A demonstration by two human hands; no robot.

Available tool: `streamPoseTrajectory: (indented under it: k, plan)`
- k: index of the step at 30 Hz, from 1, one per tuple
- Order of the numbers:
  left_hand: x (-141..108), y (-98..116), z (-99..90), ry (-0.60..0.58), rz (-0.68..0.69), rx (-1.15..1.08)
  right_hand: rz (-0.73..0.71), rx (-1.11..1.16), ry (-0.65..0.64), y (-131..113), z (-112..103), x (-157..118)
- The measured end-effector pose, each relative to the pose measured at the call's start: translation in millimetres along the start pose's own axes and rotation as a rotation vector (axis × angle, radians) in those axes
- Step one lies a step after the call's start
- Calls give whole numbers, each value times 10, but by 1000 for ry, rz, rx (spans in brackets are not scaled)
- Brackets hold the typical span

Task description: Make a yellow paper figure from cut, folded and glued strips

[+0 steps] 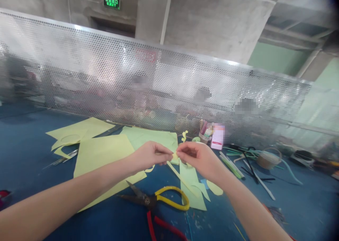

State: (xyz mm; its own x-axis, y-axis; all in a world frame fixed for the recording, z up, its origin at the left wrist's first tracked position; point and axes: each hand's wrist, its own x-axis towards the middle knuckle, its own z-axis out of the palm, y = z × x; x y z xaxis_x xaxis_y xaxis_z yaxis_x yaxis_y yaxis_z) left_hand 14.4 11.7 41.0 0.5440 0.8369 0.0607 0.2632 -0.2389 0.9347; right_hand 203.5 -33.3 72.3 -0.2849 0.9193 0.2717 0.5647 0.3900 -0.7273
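My left hand and my right hand meet at the middle of the view, fingertips pinched. Between them is a small pale yellow paper piece, mostly covered by the fingers. Just above my right hand a curled yellow paper strip stands up; whether it joins the held piece I cannot tell. Below my hands lie open-bladed scissors with one yellow and one red handle. A narrow paper strip slants across a light green sheet beside them.
Yellow paper sheets and a green sheet cover the left side. Behind my right hand are a cup of tools and a phone. Tubes, sticks and a clear tub lie right. A perforated metal screen borders the table.
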Motion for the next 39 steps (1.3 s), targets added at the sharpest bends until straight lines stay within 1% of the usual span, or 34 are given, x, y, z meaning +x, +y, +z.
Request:
streamPoseTrajectory:
  k: [8,14,20,24,29,32,35,39]
  plan:
    - [-1,27,4,-65,98,-95,-2,-143,22,2,19,-1]
    - [-4,42,1,-34,73,-72,10,-82,1,-5,12,2]
    - [0,-12,53,20,-4,-103,-9,-15,-5,-1,39,13]
    - [1,-54,66,12,1,-94,-2,-35,-27,4,47,13]
    - [2,-52,42,2,3,-77,3,-48,-44,-13,22,6]
    - [3,-51,34,-35,15,-171,5,-35,-40,-34,4,1]
    - [21,-64,30,-75,36,-266,27,-10,-67,-52,-16,-6]
    - [35,-68,29,-79,43,-282,104,54,-84,-28,-11,-8]
